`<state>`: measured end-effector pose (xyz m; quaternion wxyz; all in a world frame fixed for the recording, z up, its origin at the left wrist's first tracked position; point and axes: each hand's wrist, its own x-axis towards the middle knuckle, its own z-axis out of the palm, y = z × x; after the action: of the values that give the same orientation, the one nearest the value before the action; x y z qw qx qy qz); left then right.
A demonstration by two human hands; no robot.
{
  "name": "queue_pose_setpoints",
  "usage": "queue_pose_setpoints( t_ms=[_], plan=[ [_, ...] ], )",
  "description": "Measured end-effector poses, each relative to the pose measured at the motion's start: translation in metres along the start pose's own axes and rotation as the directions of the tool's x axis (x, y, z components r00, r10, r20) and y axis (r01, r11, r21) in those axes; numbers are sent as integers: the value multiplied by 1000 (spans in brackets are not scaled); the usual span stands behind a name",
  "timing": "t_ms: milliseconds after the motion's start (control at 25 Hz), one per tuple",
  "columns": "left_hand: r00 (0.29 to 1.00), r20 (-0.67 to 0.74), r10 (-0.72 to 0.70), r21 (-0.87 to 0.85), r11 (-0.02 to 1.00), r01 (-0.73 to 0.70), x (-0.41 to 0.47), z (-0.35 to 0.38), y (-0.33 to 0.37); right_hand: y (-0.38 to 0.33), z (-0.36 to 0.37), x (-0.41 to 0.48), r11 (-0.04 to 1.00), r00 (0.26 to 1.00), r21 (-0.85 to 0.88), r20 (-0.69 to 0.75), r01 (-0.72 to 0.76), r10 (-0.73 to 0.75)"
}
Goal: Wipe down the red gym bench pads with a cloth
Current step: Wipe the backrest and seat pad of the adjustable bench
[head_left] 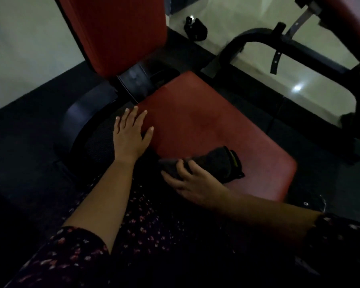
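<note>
Right hand: the right hand [195,181] has its fingers curled over a dark cloth [218,163] and grips it by its near end
Left hand: the left hand [131,134] lies flat with fingers spread and holds nothing; it rests on the left edge of the seat pad [206,121], toward the far-left corner
Cloth: bunched on the seat pad close to its near edge, touching the red surface
Other pad: the upright back pad [121,32] rises beyond the seat's far edge, above the black frame [133,80]
Risk, slip: the cloth is so near the edge that a stroke toward the body would likely carry it off the pad
Risk, missed area: the bunched cloth probably covers a narrow strip per pass, and the patch under the left palm could be skipped
Risk, light: the scene is dim, so smears may go unnoticed
Containers: none in view, no bucket or spray bottle
</note>
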<state>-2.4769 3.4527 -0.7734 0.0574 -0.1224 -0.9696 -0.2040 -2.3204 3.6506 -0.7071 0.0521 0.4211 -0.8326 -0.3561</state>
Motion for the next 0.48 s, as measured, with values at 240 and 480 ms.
queue_pose_setpoints(
  t_ms=[240, 480],
  plan=[
    [996, -78, -43, -91, 995, 36, 1, 0, -11, 23, 1, 8, 992, 992, 29, -26, 127, -126],
    [994, -106, -23, -123, 992, 10, 8, -3, -20, 18, -14, 56, 999, 997, 11, 52, 53, -54]
  ],
)
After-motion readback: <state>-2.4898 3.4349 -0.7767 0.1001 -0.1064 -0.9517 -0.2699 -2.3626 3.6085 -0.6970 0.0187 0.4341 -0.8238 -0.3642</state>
